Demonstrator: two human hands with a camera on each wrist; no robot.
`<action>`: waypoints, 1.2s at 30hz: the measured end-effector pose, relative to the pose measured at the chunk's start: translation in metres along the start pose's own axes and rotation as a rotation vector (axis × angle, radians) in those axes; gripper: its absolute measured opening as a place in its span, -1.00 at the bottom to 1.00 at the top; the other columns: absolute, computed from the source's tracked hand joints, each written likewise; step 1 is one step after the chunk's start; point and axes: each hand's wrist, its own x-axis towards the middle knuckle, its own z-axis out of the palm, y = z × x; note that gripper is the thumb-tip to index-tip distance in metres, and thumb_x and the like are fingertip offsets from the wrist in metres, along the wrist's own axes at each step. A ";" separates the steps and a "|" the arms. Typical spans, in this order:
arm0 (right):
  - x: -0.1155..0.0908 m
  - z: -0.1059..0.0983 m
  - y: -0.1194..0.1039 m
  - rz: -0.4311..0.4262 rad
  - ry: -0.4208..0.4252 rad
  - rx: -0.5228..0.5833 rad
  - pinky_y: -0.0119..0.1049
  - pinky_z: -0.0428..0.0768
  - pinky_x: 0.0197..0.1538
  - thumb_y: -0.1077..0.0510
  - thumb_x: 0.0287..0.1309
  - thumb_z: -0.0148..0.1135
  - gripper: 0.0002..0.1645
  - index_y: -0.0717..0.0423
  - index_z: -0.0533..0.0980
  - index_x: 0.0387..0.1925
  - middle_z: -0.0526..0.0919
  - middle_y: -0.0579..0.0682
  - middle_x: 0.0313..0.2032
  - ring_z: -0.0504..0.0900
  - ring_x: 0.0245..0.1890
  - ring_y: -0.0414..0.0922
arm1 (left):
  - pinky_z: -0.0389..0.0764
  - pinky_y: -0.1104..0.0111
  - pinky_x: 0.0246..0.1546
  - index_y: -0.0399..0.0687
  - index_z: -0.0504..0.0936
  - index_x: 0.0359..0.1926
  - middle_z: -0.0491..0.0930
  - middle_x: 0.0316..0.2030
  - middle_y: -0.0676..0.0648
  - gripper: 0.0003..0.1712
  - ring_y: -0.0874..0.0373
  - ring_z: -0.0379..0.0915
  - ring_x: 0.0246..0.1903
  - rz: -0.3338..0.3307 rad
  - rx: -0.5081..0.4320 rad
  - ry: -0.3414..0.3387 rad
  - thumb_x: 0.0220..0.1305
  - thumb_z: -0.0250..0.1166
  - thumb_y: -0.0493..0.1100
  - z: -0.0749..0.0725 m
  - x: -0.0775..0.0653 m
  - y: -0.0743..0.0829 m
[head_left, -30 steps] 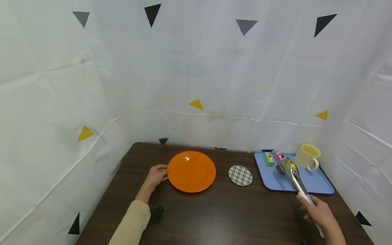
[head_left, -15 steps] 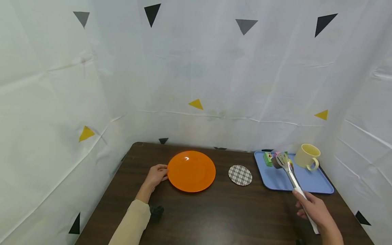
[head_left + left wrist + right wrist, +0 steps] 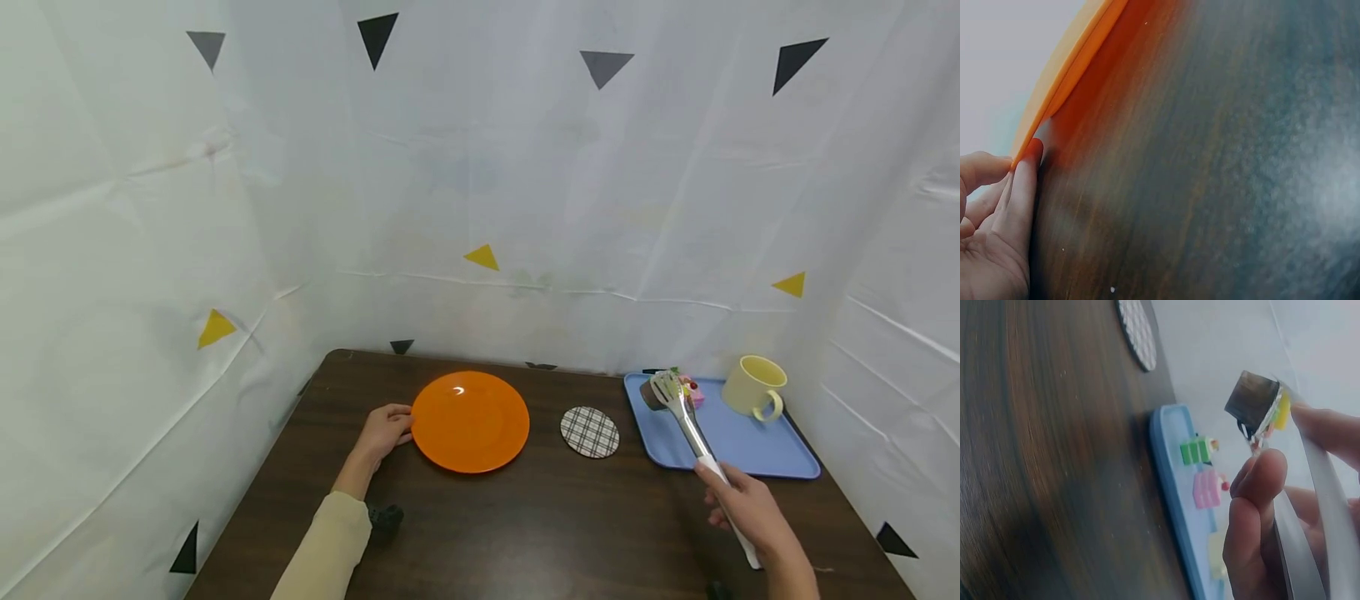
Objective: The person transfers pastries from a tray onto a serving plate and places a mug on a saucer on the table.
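My left hand [image 3: 382,433] pinches the left rim of an orange plate [image 3: 470,422]; in the left wrist view the thumb lies over the rim and fingers [image 3: 1022,194] sit under it. White-handled metal tongs [image 3: 696,437] are held in my right hand [image 3: 750,508]. Between their tips is a brown toy cake slice [image 3: 1252,399] with a yellow and green topping, raised above the blue tray [image 3: 727,454]. On that tray lie a pink toy cake slice [image 3: 1207,489] and a green one [image 3: 1195,451], the latter mostly hidden by the tongs in the head view.
At the tray's back right stands a yellow mug [image 3: 750,387]. A round checked coaster [image 3: 590,432] lies between plate and tray on the dark wooden table [image 3: 540,525]. White sheeting [image 3: 540,167] with triangles rises behind and along both sides.
The tongs and brown cake slice have moved left across the tray, carried by my right hand. More of the pink slice now shows. My left hand stays at the plate.
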 end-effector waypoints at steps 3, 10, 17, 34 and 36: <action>0.000 0.003 -0.001 -0.004 -0.006 0.008 -0.26 0.67 -0.34 -0.37 0.57 0.06 -0.12 0.38 0.37 0.35 0.61 -0.04 -0.34 0.67 -0.46 -0.14 | 0.73 0.18 0.22 -0.30 0.53 0.42 0.62 0.30 -0.35 -0.54 -0.11 0.66 0.24 0.004 0.001 0.003 0.66 0.18 -0.17 0.003 0.002 0.000; 0.001 0.010 -0.012 -0.014 -0.028 0.022 -0.23 0.64 -0.34 -0.40 0.55 0.08 -0.15 0.32 0.42 0.27 0.58 -0.05 -0.39 0.63 -0.46 -0.12 | 0.72 0.13 0.23 -0.32 0.51 0.43 0.59 0.31 -0.39 -0.52 -0.18 0.63 0.27 0.024 0.001 -0.001 0.65 0.19 -0.17 0.005 0.005 -0.002; 0.003 0.022 -0.025 -0.050 -0.055 0.046 -0.24 0.60 -0.37 -0.35 0.57 0.10 -0.18 0.30 0.39 0.35 0.56 -0.05 -0.41 0.59 -0.49 -0.14 | 0.74 0.18 0.20 -0.31 0.51 0.43 0.58 0.33 -0.38 -0.52 -0.16 0.63 0.28 0.013 -0.005 0.008 0.65 0.19 -0.17 0.006 0.007 -0.003; 0.008 0.060 -0.047 -0.136 -0.098 0.122 -0.28 0.60 -0.45 -0.20 0.56 0.21 -0.30 0.31 0.45 0.34 0.55 -0.01 -0.44 0.52 -0.56 -0.15 | 0.73 0.16 0.22 -0.34 0.52 0.41 0.60 0.31 -0.39 -0.52 -0.14 0.63 0.25 0.002 0.003 0.006 0.64 0.19 -0.17 0.010 0.007 -0.001; 0.010 0.068 -0.051 -0.141 -0.118 0.129 -0.27 0.59 -0.45 -0.20 0.54 0.22 -0.30 0.29 0.47 0.34 0.56 0.00 -0.44 0.52 -0.56 -0.15 | 0.73 0.17 0.22 -0.32 0.53 0.40 0.61 0.30 -0.37 -0.53 -0.12 0.64 0.24 -0.014 0.012 0.029 0.63 0.20 -0.18 0.007 0.005 -0.003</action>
